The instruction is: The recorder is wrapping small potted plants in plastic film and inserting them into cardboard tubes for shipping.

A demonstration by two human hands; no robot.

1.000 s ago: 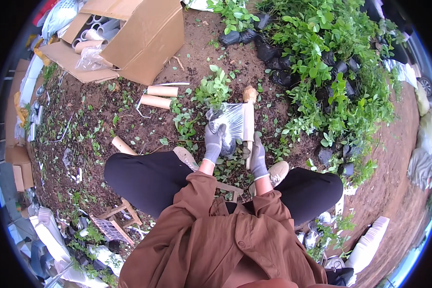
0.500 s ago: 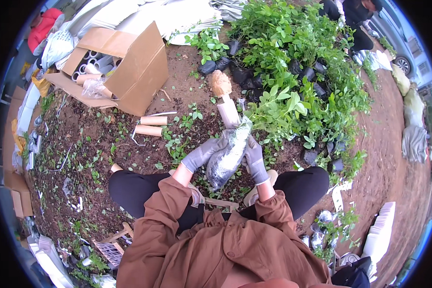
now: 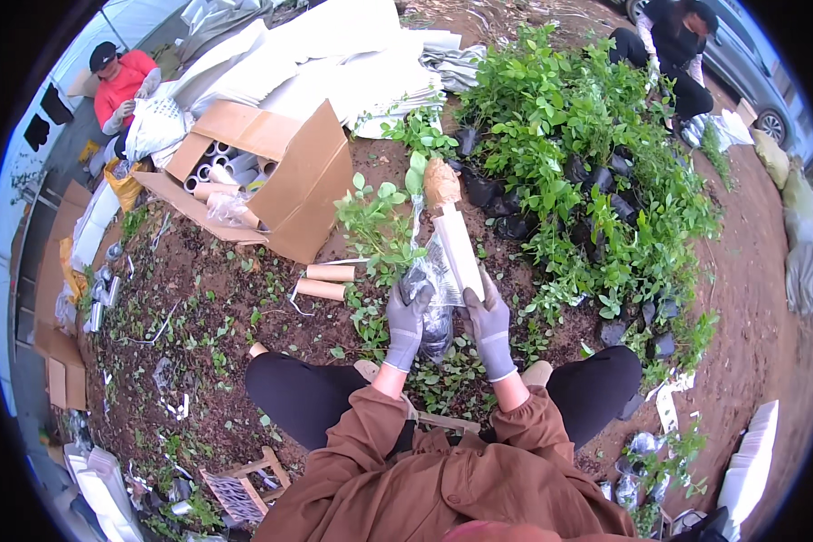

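Observation:
A leafy green seedling (image 3: 375, 226) leans up and left, its dark root ball (image 3: 437, 331) wrapped in clear plastic film. My left hand (image 3: 406, 327), in a grey glove, is closed on the left side of the wrapped root ball. A pale film roll (image 3: 458, 250) with a brown, crumpled-looking knob (image 3: 442, 184) at its far end lies just beyond. Clear film (image 3: 434, 266) stretches between roll and seedling. My gloved right hand (image 3: 489, 332) has its fingers bent round the roll's near end; part of the grip is hidden.
Left stands an open cardboard box (image 3: 312, 194) of tubes, with cardboard tubes (image 3: 325, 280) beside it. Leafy seedlings in black bags (image 3: 596, 181) crowd the right. White sheets (image 3: 325, 63) lie behind. Two people, one in red (image 3: 122, 90) and one in black (image 3: 673, 45), sit farther off.
The seedling's leafy top has swung from the right to the upper left. My right hand has moved from the root ball to the roll's near end. The view has shifted.

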